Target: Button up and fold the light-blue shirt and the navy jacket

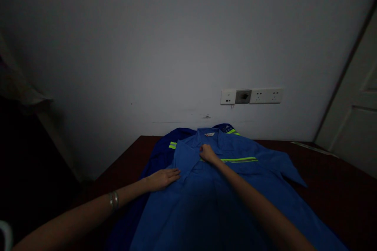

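Note:
A light blue work shirt [235, 188] with a yellow-green reflective stripe lies spread, its collar toward the wall. Its left-hand sleeve [187, 159] is folded inward over the chest, while the other sleeve stretches out to the right. Palm down, my left hand [163, 179] rests on the shirt's left side just below the folded sleeve, fingers stretched out. My right hand [207, 153] is closed at the end of that folded sleeve, on the chest below the collar; its fingertips are partly hidden. Beneath the shirt, a darker blue garment [157, 155] with reflective patches shows at the left and behind the collar.
The garments lie on a dark red tabletop [126, 157] that meets a pale wall [176, 47]. Sockets and a switch panel [265, 96] are set in the wall above. A white door [359, 125] stands at the right. Pale cloth [20, 82] hangs at the far left. The room is dim.

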{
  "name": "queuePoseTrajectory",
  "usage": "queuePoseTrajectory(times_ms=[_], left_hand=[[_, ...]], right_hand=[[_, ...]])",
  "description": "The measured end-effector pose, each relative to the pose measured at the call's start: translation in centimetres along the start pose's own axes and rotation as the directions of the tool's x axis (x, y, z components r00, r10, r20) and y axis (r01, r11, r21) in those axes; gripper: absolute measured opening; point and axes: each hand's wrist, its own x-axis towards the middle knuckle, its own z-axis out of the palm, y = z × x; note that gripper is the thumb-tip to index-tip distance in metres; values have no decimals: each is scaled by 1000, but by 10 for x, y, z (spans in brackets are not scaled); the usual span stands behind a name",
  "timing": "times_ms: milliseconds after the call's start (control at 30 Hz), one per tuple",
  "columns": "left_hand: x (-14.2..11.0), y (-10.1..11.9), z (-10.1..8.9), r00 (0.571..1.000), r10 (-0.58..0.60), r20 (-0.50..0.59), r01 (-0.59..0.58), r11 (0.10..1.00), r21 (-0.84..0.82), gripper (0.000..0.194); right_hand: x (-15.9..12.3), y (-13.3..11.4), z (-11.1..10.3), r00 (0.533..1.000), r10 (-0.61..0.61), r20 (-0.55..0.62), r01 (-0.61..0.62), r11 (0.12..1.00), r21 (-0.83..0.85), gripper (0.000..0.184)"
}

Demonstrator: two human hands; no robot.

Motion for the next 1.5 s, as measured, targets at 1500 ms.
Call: queuePoseTrajectory(times_ms=[1500], left_hand=[[27,-33,-30,744,-631,219,668,698,-259,27]], right_hand=[[95,-108,26,791,-506,345,611,691,-387,35]])
